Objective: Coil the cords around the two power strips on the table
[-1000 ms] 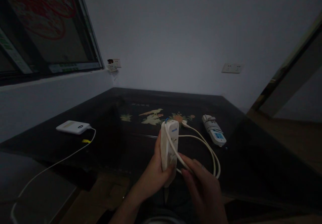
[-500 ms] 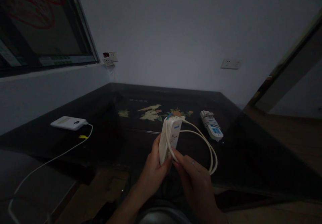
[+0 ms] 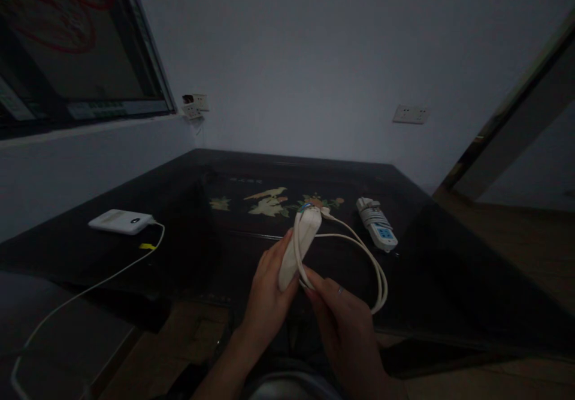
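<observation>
My left hand (image 3: pixel 268 283) is wrapped round a white power strip (image 3: pixel 302 245), held tilted over the near part of the table with its narrow side toward me. Close by on the right, my right hand (image 3: pixel 339 310) pinches the strip's white cord (image 3: pixel 297 250) near the lower end of the strip. From there the cord runs up along the strip. A loose loop of cord (image 3: pixel 376 265) hangs out to the right, and its plug (image 3: pixel 327 213) shows beside the strip's upper end. A ring is on a finger of my right hand.
On the black table (image 3: pixel 215 262), a second power strip (image 3: pixel 381 232) wrapped in its grey cord lies to the right. A white power bank (image 3: pixel 120 221) with a white cable (image 3: pixel 96 280) lies left, near a yellow tag (image 3: pixel 147 246). Wall sockets (image 3: pixel 411 114) are behind.
The power strip has turned in my left hand, so its labelled face no longer shows and its narrow side faces me. My right hand keeps its pinch on the cord.
</observation>
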The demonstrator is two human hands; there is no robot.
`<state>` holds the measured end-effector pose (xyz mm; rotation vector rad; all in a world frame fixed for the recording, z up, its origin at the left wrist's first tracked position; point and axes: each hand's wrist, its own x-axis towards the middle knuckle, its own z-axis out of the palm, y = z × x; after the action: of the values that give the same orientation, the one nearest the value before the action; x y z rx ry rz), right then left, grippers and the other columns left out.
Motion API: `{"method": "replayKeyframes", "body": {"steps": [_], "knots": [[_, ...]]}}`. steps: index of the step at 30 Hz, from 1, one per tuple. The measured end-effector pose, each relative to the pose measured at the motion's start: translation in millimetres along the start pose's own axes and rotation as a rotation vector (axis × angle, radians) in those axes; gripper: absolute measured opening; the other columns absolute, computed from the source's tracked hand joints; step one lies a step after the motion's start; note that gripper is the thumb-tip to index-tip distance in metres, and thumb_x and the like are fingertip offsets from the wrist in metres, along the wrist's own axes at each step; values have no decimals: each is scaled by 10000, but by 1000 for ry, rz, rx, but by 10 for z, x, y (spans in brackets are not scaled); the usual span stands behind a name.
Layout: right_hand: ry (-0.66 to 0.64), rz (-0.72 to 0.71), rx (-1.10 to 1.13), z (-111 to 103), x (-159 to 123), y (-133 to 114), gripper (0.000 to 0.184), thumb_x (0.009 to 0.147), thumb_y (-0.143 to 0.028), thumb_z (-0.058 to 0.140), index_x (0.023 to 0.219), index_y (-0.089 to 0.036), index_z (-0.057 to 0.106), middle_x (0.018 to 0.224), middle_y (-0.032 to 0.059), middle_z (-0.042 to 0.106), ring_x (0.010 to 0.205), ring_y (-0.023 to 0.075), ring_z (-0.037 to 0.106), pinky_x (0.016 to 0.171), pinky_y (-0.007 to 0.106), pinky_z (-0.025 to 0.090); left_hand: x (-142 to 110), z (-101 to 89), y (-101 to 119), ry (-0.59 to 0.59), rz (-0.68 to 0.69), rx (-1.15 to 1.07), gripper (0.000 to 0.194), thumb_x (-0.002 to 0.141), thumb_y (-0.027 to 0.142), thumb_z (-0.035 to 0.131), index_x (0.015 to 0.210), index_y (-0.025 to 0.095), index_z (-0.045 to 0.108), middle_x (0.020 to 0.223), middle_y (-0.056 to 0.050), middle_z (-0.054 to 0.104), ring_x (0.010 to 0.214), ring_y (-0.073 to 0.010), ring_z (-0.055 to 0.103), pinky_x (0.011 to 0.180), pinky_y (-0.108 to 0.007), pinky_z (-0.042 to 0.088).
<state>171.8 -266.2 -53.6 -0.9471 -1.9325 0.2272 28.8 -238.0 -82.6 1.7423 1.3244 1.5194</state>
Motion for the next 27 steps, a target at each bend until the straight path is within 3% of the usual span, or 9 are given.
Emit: {"method": "replayKeyframes", "body": {"steps": [8, 15, 22, 27], "knots": [[1, 32, 3, 30, -56, 69, 271, 929, -204, 448, 1090, -195, 666, 835, 77, 733, 720, 164, 703, 644, 227, 557, 2, -8, 90, -35, -42, -101, 535, 788, 248, 634, 1311, 257, 525, 1322, -84, 533, 1232, -270, 478, 1069, -398, 340], [-73, 81, 151, -94, -18, 111, 203, 927, -245, 477, 929, -213, 678, 799, 33, 731, 710, 142, 697, 617, 182, 525, 18, -91, 163, -113, -349, -439, 600, 752, 359, 689, 1296, 188, 505, 1249, -96, 597, 1148, -275, 548, 966, -353, 433], [-124, 122, 112, -314, 131, 191, 248, 911, -347, 510, 773, -208, 663, 660, 9, 677, 574, 127, 628, 552, 195, 479, -10, -132, 80, -147, -513, -693, 513, 731, 342, 733, 1182, 199, 533, 997, -62, 677, 909, -205, 635, 747, -252, 494], [-138, 97, 51, -410, 239, 235, 337, 909, -401, 500, 657, -212, 619, 558, -12, 617, 482, 111, 565, 474, 197, 422, -13, -96, 99, -122, -549, -836, 509, 712, 344, 751, 1157, 199, 548, 969, -60, 691, 818, -184, 655, 675, -232, 501]]}}
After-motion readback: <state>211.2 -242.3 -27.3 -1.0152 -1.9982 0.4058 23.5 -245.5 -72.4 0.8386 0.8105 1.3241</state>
